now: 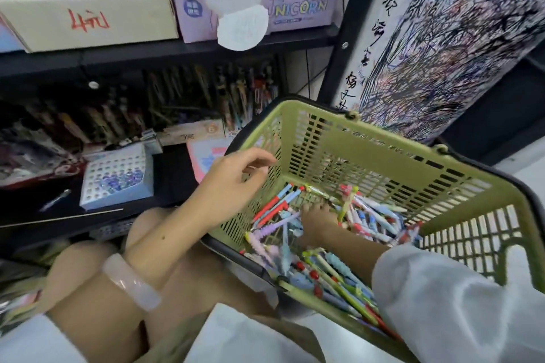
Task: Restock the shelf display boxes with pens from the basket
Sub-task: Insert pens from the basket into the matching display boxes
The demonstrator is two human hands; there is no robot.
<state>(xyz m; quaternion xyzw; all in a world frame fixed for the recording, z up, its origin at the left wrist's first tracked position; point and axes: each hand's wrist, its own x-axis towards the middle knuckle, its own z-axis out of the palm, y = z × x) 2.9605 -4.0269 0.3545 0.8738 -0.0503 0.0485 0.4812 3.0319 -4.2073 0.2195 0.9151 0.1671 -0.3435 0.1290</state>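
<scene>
Going left to right, blue holed display box (118, 177) on the lower shelf, your left hand (236, 177) fingers loosely apart at the green basket (383, 156) rim, your right hand (320, 222) down among the pens (348, 247), grip can't tell.

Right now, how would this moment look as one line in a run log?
stage: picking pens | right hand: down in green basket among pens | left hand: at basket's near-left wall, fingers loosely curled | grip: unclear
</scene>
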